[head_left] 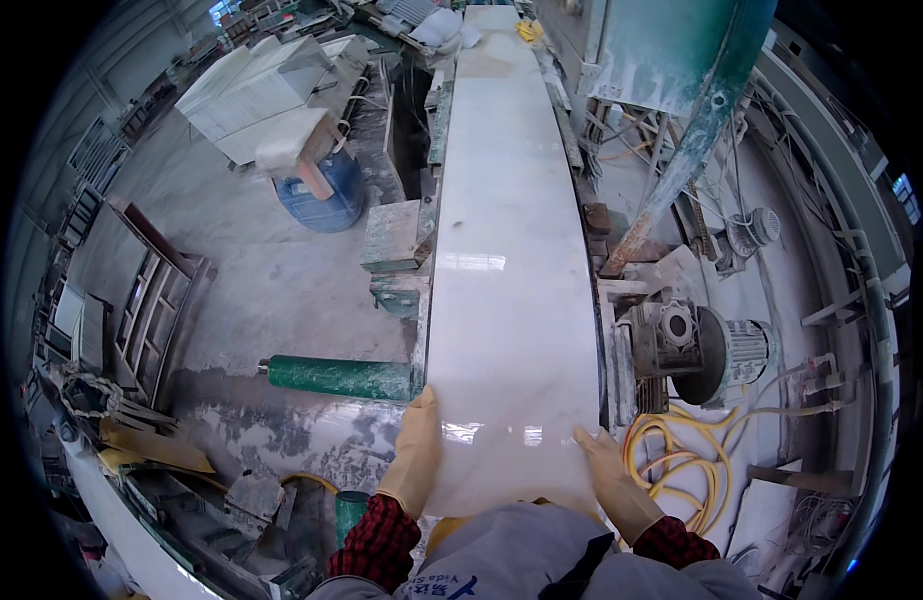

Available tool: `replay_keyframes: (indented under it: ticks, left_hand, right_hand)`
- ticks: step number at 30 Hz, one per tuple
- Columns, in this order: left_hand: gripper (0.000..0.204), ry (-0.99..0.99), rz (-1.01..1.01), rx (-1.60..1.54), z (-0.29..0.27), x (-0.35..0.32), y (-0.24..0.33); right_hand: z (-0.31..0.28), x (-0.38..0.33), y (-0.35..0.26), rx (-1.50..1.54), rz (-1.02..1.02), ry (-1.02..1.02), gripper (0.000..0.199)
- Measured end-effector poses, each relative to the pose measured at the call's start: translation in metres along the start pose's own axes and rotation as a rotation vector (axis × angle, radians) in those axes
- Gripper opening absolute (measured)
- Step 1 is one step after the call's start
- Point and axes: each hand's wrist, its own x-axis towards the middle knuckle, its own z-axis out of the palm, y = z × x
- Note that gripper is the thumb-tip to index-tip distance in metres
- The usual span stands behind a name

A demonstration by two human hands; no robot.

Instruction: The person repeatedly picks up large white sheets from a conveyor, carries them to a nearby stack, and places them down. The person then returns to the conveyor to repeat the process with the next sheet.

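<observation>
A long, polished white stone slab [512, 340] stretches away from my body along a narrow machine bed, with bright reflections on its glossy top. My left hand [414, 455], in a cream rubber glove, grips the slab's left edge near its close end. On the opposite edge, my right hand [614, 478] holds on in a matching glove. Most fingers of both hands are hidden beside or beneath the slab. The slab's near end lies close against my grey apron [522, 550].
A green roller [337, 376] sticks out to the left. On the right are a dusty motor [727, 358], a coiled yellow hose [682, 470] and a slanted, rusty post [672, 185]. Farther left, a blue barrel [322, 195] stands near stacked pale slabs [257, 95].
</observation>
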Motion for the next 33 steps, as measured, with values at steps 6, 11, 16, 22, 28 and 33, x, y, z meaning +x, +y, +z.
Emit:
replay_keyframes:
  ticks: [6,11,16,22,28,33]
  left_hand:
    - [0.089,0.016,0.096,0.468,-0.029,-0.016,0.027]
    - [0.062,0.027,0.323,0.583,-0.056,-0.025,0.066]
    - [0.052,0.208,1.198,0.498,-0.031,-0.017,0.086]
    - [0.054,0.023,1.509,0.618,-0.007,-0.008,0.113]
    - [0.051,0.012,1.460,0.607,-0.005,-0.005,0.113]
    - [0.047,0.051,1.507,0.533,-0.003,-0.001,0.117]
  right_hand:
    - [-0.016,0.027,0.008,-0.194,0.091,0.018,0.041]
    - [-0.034,0.010,-0.020,-0.478,-0.382,0.242,0.043]
    - [0.002,0.014,-0.074,-0.839,-0.907,0.111,0.043]
    - [0.063,0.064,-0.084,-1.004,-1.346,0.087,0.058]
    - [0.062,0.074,-0.081,-1.045,-1.344,0.109,0.067]
    - [0.060,0.082,-0.084,-1.099,-1.445,0.096,0.073]
